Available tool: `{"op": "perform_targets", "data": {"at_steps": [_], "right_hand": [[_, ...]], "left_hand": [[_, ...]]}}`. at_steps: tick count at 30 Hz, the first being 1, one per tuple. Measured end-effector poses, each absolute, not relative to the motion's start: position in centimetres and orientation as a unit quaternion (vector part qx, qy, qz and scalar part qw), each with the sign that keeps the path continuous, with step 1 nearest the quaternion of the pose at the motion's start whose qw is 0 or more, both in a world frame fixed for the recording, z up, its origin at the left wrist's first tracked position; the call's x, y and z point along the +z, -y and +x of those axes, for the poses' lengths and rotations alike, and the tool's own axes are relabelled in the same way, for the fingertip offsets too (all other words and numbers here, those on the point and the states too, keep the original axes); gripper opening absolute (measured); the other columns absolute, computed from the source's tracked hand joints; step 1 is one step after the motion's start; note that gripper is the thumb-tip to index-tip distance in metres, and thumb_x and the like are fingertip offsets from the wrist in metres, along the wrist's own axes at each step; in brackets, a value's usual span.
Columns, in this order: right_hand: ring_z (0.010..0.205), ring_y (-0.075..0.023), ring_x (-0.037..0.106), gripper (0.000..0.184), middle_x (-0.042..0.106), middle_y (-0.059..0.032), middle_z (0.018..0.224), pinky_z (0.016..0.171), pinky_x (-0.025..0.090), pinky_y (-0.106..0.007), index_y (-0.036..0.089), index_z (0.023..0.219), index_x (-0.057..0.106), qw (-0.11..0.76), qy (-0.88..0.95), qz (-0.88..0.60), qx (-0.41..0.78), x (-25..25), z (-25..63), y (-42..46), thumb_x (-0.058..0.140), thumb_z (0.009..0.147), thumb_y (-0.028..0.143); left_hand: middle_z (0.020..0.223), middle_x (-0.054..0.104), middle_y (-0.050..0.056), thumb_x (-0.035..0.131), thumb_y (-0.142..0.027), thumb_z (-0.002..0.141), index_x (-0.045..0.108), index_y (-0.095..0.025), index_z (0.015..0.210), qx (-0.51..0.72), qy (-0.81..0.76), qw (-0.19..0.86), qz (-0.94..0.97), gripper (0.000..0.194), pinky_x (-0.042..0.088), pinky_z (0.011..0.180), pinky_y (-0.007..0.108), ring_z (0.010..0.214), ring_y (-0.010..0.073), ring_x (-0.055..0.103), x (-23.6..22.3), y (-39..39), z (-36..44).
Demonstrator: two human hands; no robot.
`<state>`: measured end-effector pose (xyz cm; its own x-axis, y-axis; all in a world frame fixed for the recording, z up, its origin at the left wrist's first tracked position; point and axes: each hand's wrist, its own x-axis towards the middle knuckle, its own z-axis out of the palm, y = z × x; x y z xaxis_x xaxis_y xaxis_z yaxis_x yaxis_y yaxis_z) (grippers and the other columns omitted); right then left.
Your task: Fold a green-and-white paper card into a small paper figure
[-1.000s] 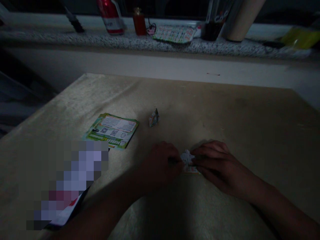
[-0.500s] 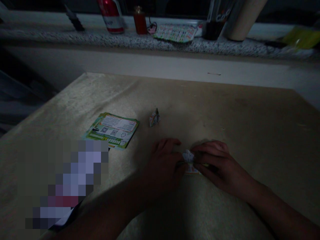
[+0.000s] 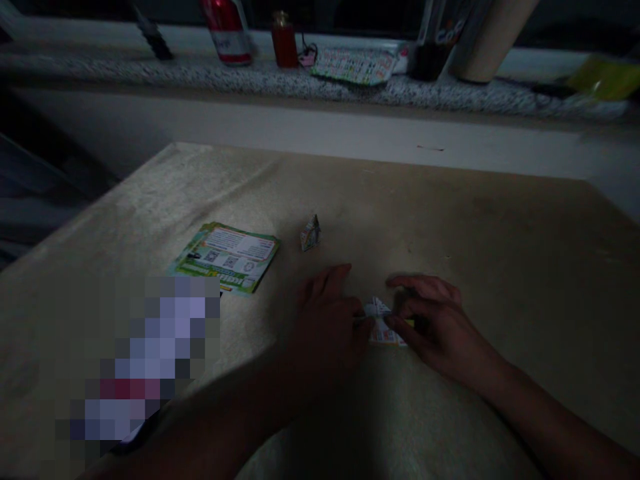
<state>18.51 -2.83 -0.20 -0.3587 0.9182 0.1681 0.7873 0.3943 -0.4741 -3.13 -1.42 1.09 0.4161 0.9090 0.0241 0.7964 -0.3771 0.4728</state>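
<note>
A small folded piece of printed paper (image 3: 387, 333) lies on the table between my hands, with a pointed white part at its top. My left hand (image 3: 333, 320) pinches the paper's left side between thumb and forefinger, the other fingers stretched past it. From the right, my right hand (image 3: 435, 317) closes thumb and forefinger on the paper's right part, and a bit of yellow shows beneath the fingers. Beyond my left hand stands a small folded paper piece (image 3: 311, 235) with a pointed top. The fingers cover parts of the paper in my grip.
Green and white printed leaflets (image 3: 230, 253) lie to the left on the table (image 3: 450, 220). Nearer is a blurred-out, device-like object (image 3: 165, 347). Along the granite sill (image 3: 190, 77) stand a red can (image 3: 227, 33), a small amber bottle (image 3: 284, 43) and a dark drink bottle (image 3: 435, 47).
My right hand's fingers have lifted and spread a little, uncovering more of the paper's lower right. My left hand stays at the paper's left side. The view has shifted slightly.
</note>
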Motion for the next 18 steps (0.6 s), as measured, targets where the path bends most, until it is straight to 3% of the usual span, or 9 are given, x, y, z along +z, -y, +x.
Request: {"op": "perform_targets", "data": {"at_steps": [12, 18], "right_hand": [[0.121, -0.0317, 0.059, 0.018, 0.066, -0.0056, 0.131, 0.098, 0.038, -0.054, 0.024, 0.073, 0.068, 0.203, 0.800, -0.548, 0.134, -0.19, 18.04, 2.85, 0.067, 0.090, 0.030], [0.120, -0.0332, 0.058, 0.019, 0.067, -0.0056, 0.129, 0.097, 0.038, -0.053, 0.024, 0.070, 0.067, 0.206, 0.792, -0.565, 0.111, -0.09, 17.57, 2.91, 0.079, 0.080, 0.034]], "left_hand": [[0.152, 0.047, 0.016, 0.074, -0.034, 0.082, 0.078, -0.021, 0.084, 0.150, -0.540, 0.198, 0.804, 0.014, 0.031, 0.112, 0.059, 0.139, 0.0381, 0.043, 1.02, 1.43, -2.95], [0.152, 0.048, 0.017, 0.073, -0.041, 0.083, 0.078, -0.021, 0.082, 0.150, -0.535, 0.188, 0.810, 0.020, 0.032, 0.111, 0.059, 0.138, 0.0372, 0.044, 0.87, 1.27, -2.99]]}}
